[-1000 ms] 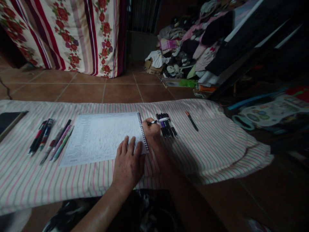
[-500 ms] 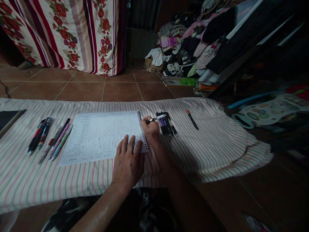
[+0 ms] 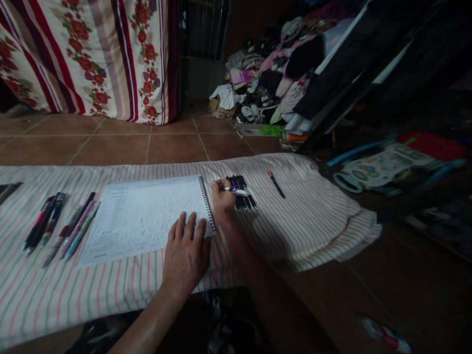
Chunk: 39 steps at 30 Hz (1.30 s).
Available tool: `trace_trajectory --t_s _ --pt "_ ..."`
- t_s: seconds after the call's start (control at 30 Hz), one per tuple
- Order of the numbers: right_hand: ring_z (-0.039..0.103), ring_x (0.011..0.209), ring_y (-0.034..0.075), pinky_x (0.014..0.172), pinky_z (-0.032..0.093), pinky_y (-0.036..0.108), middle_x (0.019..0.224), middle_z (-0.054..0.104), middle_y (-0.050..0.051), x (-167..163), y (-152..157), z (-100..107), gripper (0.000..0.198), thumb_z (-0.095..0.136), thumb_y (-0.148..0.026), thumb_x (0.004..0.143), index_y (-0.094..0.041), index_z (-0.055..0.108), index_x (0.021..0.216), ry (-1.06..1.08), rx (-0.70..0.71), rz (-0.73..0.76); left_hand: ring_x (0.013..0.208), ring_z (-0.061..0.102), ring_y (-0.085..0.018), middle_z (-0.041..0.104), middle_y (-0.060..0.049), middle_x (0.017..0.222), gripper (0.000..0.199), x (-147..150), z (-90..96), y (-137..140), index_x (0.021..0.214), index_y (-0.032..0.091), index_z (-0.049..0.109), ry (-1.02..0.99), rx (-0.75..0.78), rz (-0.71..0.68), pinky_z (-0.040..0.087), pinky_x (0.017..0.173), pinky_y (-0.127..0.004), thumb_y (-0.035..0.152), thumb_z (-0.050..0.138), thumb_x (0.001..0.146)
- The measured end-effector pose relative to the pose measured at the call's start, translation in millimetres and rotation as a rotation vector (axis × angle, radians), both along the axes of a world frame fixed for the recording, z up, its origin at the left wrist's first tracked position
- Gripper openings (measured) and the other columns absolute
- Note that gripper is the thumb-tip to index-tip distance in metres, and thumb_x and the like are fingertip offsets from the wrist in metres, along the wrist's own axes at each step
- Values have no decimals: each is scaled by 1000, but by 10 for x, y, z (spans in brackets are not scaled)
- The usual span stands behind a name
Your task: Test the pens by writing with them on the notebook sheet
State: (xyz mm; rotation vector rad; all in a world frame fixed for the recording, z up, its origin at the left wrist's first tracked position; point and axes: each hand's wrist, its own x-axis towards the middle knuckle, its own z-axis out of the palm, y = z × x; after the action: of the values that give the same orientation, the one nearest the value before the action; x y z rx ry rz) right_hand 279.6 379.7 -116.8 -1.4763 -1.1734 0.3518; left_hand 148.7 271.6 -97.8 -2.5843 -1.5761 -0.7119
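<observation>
A spiral-bound notebook (image 3: 147, 206) lies flat on the striped cloth, its page covered with faint marks. My left hand (image 3: 187, 248) rests on the lower right of the page, fingers spread. Just beyond the coil binding, my right hand (image 3: 223, 200) is closed around a pen (image 3: 240, 192) with a white end pointing right. Its tip is hidden by my fingers. Close to that hand, several dark pens (image 3: 250, 199) lie side by side, partly covered by the held pen.
Left of the notebook lie several pens and markers (image 3: 79, 228) and a darker group (image 3: 44, 223). A black pen with an orange end (image 3: 276, 185) sits alone to the right. The striped cloth (image 3: 313, 221) covers the surface. A pile of clothes (image 3: 269, 78) stands on the tiled floor behind.
The camera view has shifted, so the scene sits further left. The pen in my right hand has tilted, its white end now lower. My left hand stays on the page.
</observation>
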Motion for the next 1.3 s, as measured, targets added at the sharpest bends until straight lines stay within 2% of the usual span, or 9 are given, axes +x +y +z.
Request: trace_trajectory --t_s 0.23,0.37,0.5,0.6,0.7,0.77,0.9,1.1,1.3 --pt "57 81 14 76 43 25 84 62 3 -9 -174 282 15 47 -29 81 -19 56 87 -172 128 44 125 33 -31 49 -13 128 37 -14 -8 -9 119 17 51 42 23 -20 31 97 -47 28 43 84" --pt "57 81 14 75 44 25 86 61 4 220 -357 450 17 47 -31 81 -19 58 87 -260 98 57 125 33 -32 49 -13 128 37 -13 -9 -13 118 16 51 62 34 -15 32 96 -47 29 42 85" --pt "59 78 17 72 43 26 84 64 6 672 -480 588 22 46 -34 83 -17 60 87 -435 -126 -16 125 33 -32 50 -14 126 38 -16 -11 -20 118 15 51 60 52 -17 33 95 -46 29 43 84" --pt "59 88 22 76 41 28 91 64 15 1135 -501 712 26 41 -28 85 -11 59 94 -606 -428 -222 125 33 -32 50 -14 126 37 -20 -23 -19 118 15 51 61 59 -20 33 95 -47 30 43 84" --pt "59 94 24 77 40 29 98 63 18 1602 -494 803 31 40 -24 85 -7 53 107 -778 -714 -317 124 33 -32 50 -14 126 38 -25 -30 -14 118 15 51 72 53 -16 34 95 -47 31 43 84" --pt "58 95 27 77 41 31 99 63 20 1853 -488 809 33 45 -26 82 -6 54 106 -837 -823 -319 124 33 -32 50 -13 127 38 -25 -29 -12 118 15 51 78 46 -11 34 95 -46 31 44 84" --pt "59 96 28 76 41 31 99 64 19 2146 -467 695 33 49 -29 79 -8 59 102 -878 -859 -290 124 33 -32 49 -12 128 39 -18 -22 -7 119 16 51 88 37 -4 34 96 -46 31 44 84" --pt "60 93 23 73 42 26 98 66 13 2271 -371 502 31 50 -34 79 -13 65 94 -874 -856 -272 124 33 -33 49 -12 128 39 -15 -37 0 119 16 52 112 41 -6 34 96 -46 32 43 84" --pt "60 90 24 72 43 29 93 67 13 2316 -292 467 31 50 -36 78 -12 68 88 -864 -847 -279 124 33 -32 49 -12 128 40 -15 -35 1 120 16 51 118 35 -1 33 96 -46 32 42 84"
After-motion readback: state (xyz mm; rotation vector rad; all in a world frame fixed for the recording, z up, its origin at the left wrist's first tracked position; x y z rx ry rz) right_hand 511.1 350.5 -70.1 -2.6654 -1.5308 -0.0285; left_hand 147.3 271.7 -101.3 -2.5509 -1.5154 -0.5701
